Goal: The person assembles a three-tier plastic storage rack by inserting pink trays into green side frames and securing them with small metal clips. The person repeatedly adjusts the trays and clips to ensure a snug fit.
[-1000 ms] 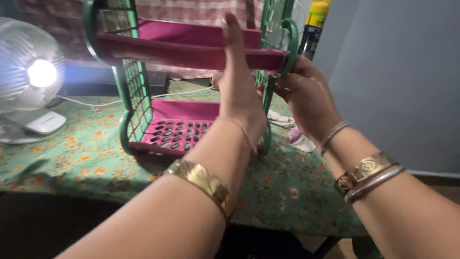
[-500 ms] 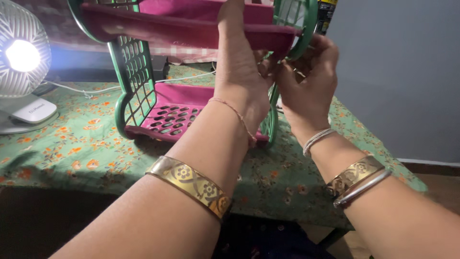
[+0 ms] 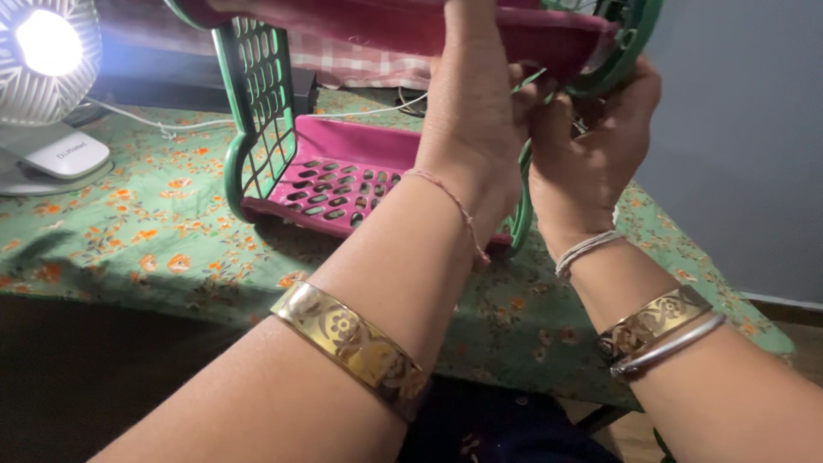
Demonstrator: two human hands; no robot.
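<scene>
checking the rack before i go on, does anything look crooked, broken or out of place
Nothing looks broken or spilled. The upper pink shelf slopes relative to the lower pink shelf while both hands, left and right, grip it at the green side frame. Whether it is seated there is hidden.

A small dark printed label [image 3: 67, 154] sits on the white base of the table fan [image 3: 53, 156], at the left edge on the surface. No packages, signs or screens appear.

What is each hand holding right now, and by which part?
Both hold the rack: left hand on the front edge of the upper pink shelf, right hand gripping the green side frame at that shelf's right end.
</scene>
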